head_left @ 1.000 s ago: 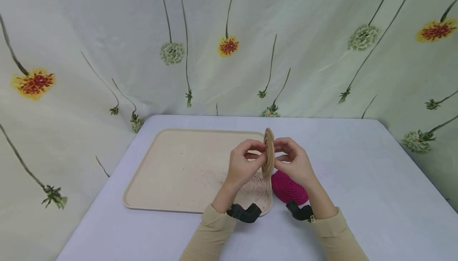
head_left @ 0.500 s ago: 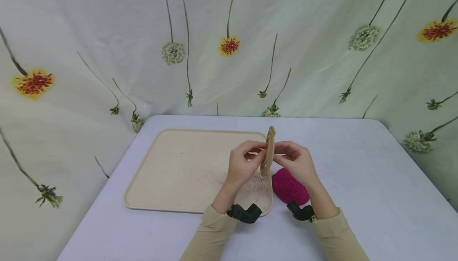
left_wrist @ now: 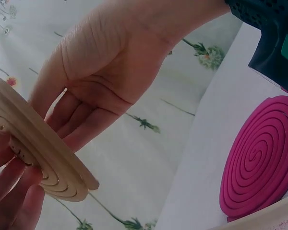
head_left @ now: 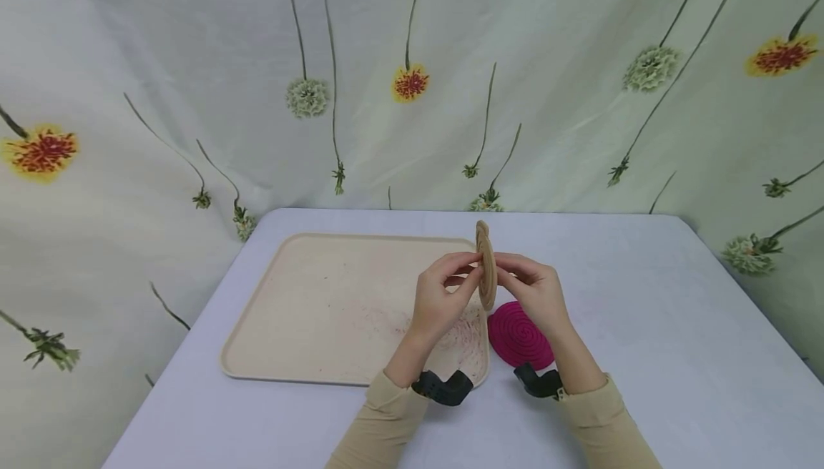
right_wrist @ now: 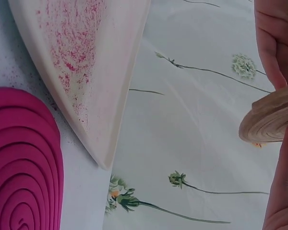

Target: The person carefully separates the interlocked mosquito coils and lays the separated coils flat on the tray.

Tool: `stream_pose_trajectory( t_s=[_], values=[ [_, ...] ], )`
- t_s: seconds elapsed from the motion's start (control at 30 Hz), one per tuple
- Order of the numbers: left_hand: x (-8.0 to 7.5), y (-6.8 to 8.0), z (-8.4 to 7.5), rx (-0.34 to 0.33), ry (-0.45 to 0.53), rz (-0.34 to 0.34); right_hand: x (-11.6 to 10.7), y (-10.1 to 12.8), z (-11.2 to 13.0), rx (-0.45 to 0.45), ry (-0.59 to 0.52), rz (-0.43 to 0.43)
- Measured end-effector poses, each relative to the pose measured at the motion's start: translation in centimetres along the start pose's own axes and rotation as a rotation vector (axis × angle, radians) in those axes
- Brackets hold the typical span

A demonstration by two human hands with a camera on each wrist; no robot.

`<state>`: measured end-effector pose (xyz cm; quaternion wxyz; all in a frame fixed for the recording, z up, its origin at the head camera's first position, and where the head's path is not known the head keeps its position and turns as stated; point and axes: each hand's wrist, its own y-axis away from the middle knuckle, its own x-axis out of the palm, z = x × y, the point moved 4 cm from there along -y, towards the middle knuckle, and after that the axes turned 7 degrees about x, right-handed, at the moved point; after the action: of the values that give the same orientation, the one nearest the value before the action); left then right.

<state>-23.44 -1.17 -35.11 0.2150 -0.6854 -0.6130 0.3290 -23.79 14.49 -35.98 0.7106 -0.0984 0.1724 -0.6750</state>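
Between my two hands stands a tan clay coil (head_left: 487, 269), a flat spiral disc held on edge above the tray's right end. My left hand (head_left: 440, 296) has its thumb and fingertips on the disc's left face; in the left wrist view those fingertips lie near the spiral's centre. My right hand (head_left: 537, 294) holds the opposite face with thumb and fingers, and its fingertips are partly hidden behind the disc. Below the right hand, a magenta clay coil (head_left: 520, 337) lies flat on the table, beside the tray.
A beige rectangular tray (head_left: 309, 312) lies on the white-covered table (head_left: 644, 326), with pink crumbs and smears at its right end. Black cameras are strapped to both wrists. A flower-printed cloth (head_left: 566, 97) hangs behind the table.
The tan coil has turned between the hands, its top tipping from the right toward the left. Both hands stay nearly in place. The magenta coil and tray lie as before.
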Motion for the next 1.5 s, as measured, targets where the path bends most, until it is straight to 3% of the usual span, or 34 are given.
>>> stream_pose_trajectory(
  t_s=[0.2,0.43,0.5,1.0,1.23,1.5],
  values=[
    [0.1,-0.2,-0.2,-0.021,0.040,0.021,0.1,-0.1,-0.1,0.012,0.011,-0.040],
    [-0.5,-0.7,-3.4,-0.051,0.027,0.060,0.1,-0.1,0.0,0.029,0.061,-0.047],
    [-0.6,-0.8,-3.5,-0.055,0.021,0.070,0.1,-0.1,-0.1,0.043,0.071,-0.046],
    [-0.4,-0.7,-3.4,0.011,0.095,0.055,0.1,-0.2,0.5,0.002,0.054,0.053],
    [-0.4,-0.8,-3.3,0.016,0.127,0.074,0.0,-0.4,0.3,0.012,0.005,0.057],
    [-0.4,-0.9,-3.3,0.023,0.080,0.037,0.1,-0.5,0.4,0.063,0.027,0.026]
  ],
)
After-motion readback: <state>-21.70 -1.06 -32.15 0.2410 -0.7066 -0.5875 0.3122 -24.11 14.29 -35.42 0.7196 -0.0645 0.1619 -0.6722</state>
